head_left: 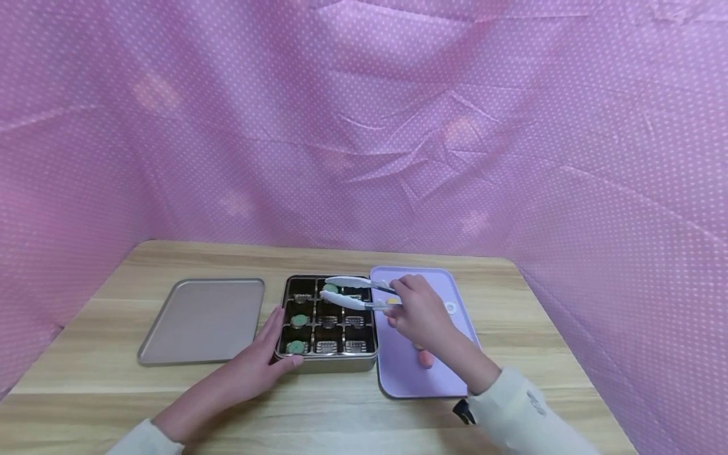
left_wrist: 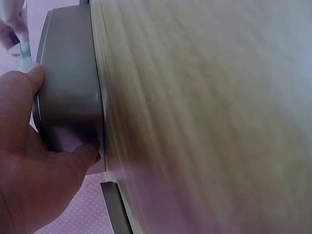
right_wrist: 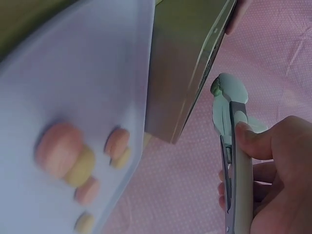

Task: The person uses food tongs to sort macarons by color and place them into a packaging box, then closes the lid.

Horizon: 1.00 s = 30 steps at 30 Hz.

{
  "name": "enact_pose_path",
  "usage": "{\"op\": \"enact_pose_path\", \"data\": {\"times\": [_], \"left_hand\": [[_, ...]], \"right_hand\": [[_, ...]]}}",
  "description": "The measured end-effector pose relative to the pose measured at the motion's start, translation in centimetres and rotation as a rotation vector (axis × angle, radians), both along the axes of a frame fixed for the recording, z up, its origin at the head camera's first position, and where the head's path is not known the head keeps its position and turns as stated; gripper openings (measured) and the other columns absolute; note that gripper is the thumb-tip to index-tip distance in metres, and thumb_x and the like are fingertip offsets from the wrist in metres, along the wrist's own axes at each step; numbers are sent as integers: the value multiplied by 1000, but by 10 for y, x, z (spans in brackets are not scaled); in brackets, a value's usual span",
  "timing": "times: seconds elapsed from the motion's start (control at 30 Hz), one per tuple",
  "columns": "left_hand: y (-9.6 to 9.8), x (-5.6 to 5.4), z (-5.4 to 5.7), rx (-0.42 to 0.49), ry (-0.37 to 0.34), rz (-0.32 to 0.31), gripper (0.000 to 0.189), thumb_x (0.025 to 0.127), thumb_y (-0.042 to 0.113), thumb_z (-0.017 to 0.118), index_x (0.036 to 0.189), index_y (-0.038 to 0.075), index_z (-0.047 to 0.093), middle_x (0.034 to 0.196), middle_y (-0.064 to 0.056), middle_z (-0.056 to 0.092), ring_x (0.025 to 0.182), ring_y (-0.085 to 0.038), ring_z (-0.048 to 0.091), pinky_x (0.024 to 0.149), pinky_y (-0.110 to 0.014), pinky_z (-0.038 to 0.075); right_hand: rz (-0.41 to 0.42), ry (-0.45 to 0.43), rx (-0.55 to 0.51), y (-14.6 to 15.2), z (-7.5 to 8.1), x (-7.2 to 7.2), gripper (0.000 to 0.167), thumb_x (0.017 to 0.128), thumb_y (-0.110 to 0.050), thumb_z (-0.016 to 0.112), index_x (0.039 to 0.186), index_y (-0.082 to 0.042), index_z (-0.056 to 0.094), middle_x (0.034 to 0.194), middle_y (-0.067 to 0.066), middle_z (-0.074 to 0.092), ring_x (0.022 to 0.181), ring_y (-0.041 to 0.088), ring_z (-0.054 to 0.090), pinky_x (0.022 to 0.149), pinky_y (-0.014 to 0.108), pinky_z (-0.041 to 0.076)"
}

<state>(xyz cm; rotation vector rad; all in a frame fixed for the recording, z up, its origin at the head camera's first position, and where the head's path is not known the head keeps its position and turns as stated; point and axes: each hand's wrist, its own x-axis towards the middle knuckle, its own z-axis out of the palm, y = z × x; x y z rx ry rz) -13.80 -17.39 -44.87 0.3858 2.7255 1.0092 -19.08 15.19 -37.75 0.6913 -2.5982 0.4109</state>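
Observation:
My right hand [head_left: 423, 316] grips white-tipped tongs [head_left: 348, 301]. A green macaron [right_wrist: 216, 87] sits between the tong tips, over the back middle compartment of a metal tin box [head_left: 341, 364]. A dark divided insert fills the box, and two more green macarons [head_left: 299, 320] lie in its left column, in the middle and front compartments. My left hand [head_left: 250, 373] holds the box's front left corner, thumb along the front and fingers against the left side. Right of the box, on a purple tray [head_left: 400, 376], lie several pink macarons [right_wrist: 59, 148] and yellow macarons [right_wrist: 80, 168], partly hidden by my right arm in the head view.
A flat grey lid [head_left: 205, 322] lies left of the box on the wooden table [head_left: 296, 411]. Close by the box's right side is the tray's edge. A pink dotted curtain [head_left: 364, 158] stands around the table's back and sides.

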Motion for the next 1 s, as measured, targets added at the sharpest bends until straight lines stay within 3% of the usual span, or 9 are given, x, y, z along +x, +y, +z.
{"op": "enact_pose_path", "data": {"times": [0.4,0.63,1.0], "left_hand": [[0,1,-2,-9,31,-3,107,93,70,51,162,16,-11,169,-11,-14,150,-49,18,119,-64,19],[1,1,-1,-9,20,-2,108,93,71,50,162,17,-12,169,-10,-14,150,-48,18,119,-65,20],[-1,-2,-1,-2,7,-3,107,93,71,50,162,18,-13,169,-9,-15,150,-48,17,119,-65,20]], "right_hand": [[45,5,19,-37,-11,-25,39,76,-14,84,110,0,71,102,10,66,102,29,62,90,41,57],[58,-1,25,-49,-12,-28,30,78,-12,81,104,-2,72,95,9,64,95,29,62,82,41,56],[38,-28,54,-59,-12,-31,33,78,-13,82,107,0,72,95,9,66,93,26,60,80,38,56]]}}
